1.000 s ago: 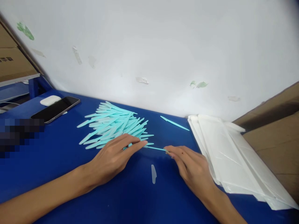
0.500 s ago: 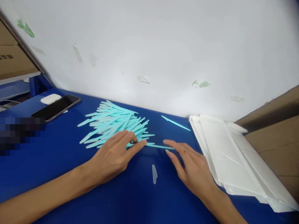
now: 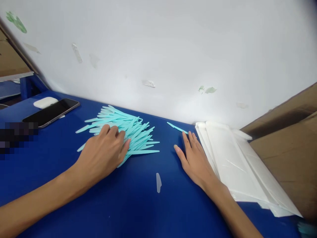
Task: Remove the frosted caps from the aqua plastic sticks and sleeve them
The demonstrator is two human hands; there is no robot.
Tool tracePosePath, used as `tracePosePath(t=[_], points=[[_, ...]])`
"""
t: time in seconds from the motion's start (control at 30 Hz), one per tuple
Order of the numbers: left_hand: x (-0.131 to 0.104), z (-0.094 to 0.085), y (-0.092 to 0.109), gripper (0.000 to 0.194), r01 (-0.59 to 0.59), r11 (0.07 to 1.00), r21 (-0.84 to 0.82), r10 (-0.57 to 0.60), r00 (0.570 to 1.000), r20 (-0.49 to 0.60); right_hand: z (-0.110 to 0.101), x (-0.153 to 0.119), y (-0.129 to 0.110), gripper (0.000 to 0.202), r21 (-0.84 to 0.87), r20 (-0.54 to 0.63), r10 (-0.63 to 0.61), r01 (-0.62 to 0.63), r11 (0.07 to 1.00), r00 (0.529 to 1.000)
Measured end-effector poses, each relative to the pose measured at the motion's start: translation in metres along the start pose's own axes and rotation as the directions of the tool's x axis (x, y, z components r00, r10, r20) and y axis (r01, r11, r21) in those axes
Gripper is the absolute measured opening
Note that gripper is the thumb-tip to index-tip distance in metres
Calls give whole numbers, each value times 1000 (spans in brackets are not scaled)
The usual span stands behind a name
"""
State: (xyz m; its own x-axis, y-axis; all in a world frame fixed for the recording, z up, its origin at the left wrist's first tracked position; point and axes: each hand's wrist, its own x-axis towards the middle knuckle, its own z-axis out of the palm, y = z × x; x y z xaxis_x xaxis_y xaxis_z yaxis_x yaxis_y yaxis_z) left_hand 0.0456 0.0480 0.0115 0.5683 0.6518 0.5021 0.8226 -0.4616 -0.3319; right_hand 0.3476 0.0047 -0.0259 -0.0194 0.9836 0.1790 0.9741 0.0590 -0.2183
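A pile of turquoise eyebrow razors (image 3: 138, 132) with whitish translucent blade ends lies on the blue table. My left hand (image 3: 105, 148) rests on the pile's near left side, its fingers curled down among the razors and the fingertips hidden. Close to its thumb, one razor (image 3: 146, 152) points right. My right hand (image 3: 194, 158) lies low over the table with fingers extended, the tips at the end of a single turquoise razor (image 3: 175, 127). Nothing shows in its grasp. Between my hands and nearer me is a small translucent blade cover (image 3: 158, 182).
Stacked white plastic bags (image 3: 230, 158) lie right of my right hand, beside a cardboard box (image 3: 287, 155). A phone (image 3: 52, 112) and a white case (image 3: 45, 102) sit at the far left. A white wall (image 3: 158, 49) bounds the table's back.
The razor stretched between my hands is no longer there. My left hand has drawn left over the pile; my right hand has moved up to the single razor, its fingers straighter. The view has shifted slightly.
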Motion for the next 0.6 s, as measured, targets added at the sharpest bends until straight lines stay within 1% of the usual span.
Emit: tracePosePath(t=[0.07, 0.1, 0.13, 0.17, 0.2, 0.27, 0.3, 0.33, 0.37, 0.4, 0.47, 0.6], points=[[-1, -4, 9, 30, 3, 999, -41, -4, 999, -35, 0, 0, -1, 73, 1, -10, -10, 10, 1000, 1000], [-2, -6, 14, 27, -21, 996, -84, 17, 999, -47, -1, -1, -2, 71, -3, -23, -17, 17, 1000, 1000], [-3, -9, 19, 24, -68, 987, -145, 60, 996, -59, -2, -2, -3, 69, -11, -38, -27, 26, 1000, 999], [-4, -12, 24, 21, -142, 966, -216, 130, 989, -68, -2, -3, -3, 67, -25, -59, -40, 39, 999, 997], [-6, -14, 29, 23, -240, 927, -290, 228, 971, -77, -3, -4, -4, 65, -44, -85, -62, 59, 997, 994], [-10, -16, 37, 33, -423, 814, -399, 419, 902, -101, -4, -6, -6, 58, -87, -139, -137, 126, 988, 981], [-11, -16, 40, 36, -485, 762, -430, 485, 866, -118, -5, -7, -7, 54, -103, -167, -183, 168, 980, 969], [-13, -15, 42, 36, -521, 727, -448, 522, 843, -133, -5, -8, -7, 50, -113, -191, -232, 213, 971, 954], [-14, -14, 44, 31, -534, 712, -456, 530, 835, -150, -6, -8, -8, 44, -116, -211, -278, 258, 959, 937], [-14, -13, 44, 25, -534, 709, -460, 520, 837, -171, -7, -8, -9, 40, -118, -224, -318, 298, 947, 921], [-14, -9, 44, 16, -538, 707, -459, 503, 839, -209, -9, -9, -10, 32, -131, -241, -364, 342, 931, 900], [-12, -7, 43, 22, -574, 698, -429, 530, 816, -230, -9, -10, -13, 27, -148, -255, -366, 338, 929, 895]])
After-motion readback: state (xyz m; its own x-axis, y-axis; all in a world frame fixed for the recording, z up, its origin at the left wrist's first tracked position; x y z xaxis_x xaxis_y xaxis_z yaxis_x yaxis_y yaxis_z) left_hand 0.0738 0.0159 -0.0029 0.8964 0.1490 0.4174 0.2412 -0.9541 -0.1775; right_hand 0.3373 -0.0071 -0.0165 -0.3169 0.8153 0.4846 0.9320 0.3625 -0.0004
